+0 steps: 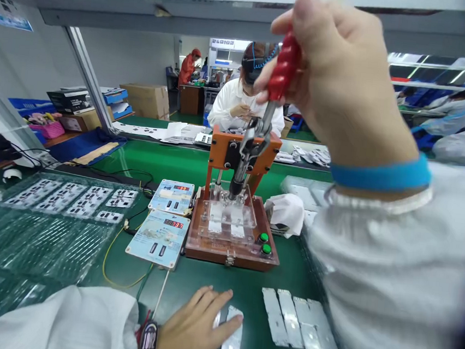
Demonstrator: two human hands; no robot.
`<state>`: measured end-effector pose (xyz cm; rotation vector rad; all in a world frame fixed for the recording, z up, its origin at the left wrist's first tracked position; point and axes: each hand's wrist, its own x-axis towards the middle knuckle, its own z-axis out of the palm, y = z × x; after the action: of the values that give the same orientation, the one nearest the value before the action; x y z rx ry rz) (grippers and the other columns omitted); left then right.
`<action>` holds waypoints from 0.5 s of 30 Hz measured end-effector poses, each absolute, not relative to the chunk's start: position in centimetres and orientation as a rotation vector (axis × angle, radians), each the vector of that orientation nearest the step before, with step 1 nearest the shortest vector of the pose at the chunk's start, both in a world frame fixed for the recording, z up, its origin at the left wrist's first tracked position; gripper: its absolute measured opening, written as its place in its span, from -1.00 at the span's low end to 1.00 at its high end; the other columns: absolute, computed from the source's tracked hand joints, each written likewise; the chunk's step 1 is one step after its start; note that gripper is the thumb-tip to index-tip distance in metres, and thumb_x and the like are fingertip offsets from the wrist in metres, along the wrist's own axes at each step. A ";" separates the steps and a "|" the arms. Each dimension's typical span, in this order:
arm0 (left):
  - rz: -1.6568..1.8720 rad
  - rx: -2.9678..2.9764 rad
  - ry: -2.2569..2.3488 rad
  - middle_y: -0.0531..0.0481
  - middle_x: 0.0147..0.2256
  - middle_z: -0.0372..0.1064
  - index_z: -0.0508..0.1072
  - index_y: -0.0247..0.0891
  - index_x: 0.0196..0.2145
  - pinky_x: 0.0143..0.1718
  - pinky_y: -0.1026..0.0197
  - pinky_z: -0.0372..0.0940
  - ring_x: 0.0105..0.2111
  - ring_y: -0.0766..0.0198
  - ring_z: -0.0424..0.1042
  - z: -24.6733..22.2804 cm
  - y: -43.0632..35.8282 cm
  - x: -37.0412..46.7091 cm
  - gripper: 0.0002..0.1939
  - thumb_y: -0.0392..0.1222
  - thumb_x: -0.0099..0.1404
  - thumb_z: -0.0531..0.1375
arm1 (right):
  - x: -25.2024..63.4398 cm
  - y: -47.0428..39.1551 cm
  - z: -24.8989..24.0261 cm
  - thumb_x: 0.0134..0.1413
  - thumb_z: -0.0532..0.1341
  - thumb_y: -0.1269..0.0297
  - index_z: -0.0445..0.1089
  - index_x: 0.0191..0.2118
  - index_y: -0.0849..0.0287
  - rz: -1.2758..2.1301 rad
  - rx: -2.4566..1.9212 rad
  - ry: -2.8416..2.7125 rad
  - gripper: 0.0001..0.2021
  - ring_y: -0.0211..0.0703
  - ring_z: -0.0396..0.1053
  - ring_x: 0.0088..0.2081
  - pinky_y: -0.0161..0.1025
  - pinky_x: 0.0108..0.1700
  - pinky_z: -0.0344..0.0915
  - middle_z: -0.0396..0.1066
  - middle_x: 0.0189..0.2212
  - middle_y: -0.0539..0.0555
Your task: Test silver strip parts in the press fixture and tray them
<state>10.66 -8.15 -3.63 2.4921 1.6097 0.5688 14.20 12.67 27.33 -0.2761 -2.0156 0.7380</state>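
Observation:
My right hand is wrapped round the red handle of a toggle clamp, which is mounted on a test fixture with an orange frame. Under the clamp, a clear acrylic plate sits over white flat pieces on the brown base. Down at the front, my left hand lies with fingers stretched over thin silvery-white strips on the green bench; whether it grips one cannot be made out. More such strips lie side by side to the right.
Two blue-and-white meters with red digits and wires stand left of the fixture. Clear trays with boards cover the left bench. A white cloth-like bundle sits right of the fixture. A co-worker in white sits opposite. A shelf beam hangs overhead.

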 end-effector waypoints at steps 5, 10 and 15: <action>0.501 2.366 1.513 -0.17 0.22 0.19 0.20 -0.17 0.21 0.14 -0.15 0.19 0.14 -0.10 0.20 -3.0 -8.1 10.3 -0.30 0.26 0.24 0.17 | 13.7 18.3 26.3 0.07 0.25 0.48 0.29 -0.36 0.14 0.510 -0.779 -1.963 -0.87 -0.34 0.30 -0.45 -0.18 -0.23 0.44 0.34 -0.47 -0.05; 0.600 2.480 1.412 -0.18 0.16 0.26 0.28 -0.21 0.13 0.10 -0.09 0.17 0.02 -0.01 0.28 -3.1 -7.6 10.1 -0.37 0.27 0.28 0.12 | 18.2 18.6 17.0 -0.01 0.09 0.55 0.18 -0.41 0.10 0.242 -0.782 -1.746 -0.83 -0.24 0.31 -0.34 -0.17 -0.17 0.37 0.34 -0.38 0.03; 0.678 2.692 1.398 -0.15 0.03 0.38 0.34 -0.23 0.05 -0.07 0.04 0.21 -0.09 0.04 0.33 -2.9 -7.1 9.8 -0.39 0.30 0.27 0.10 | 21.8 16.1 8.2 0.00 0.06 0.38 0.29 -0.41 0.17 0.442 -0.845 -2.144 -0.92 -0.19 0.33 -0.42 -0.20 -0.33 0.32 0.36 -0.47 0.03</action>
<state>9.80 -7.13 -2.91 2.6924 1.3981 0.6779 21.79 16.08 8.21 -0.8450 -2.1444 0.4423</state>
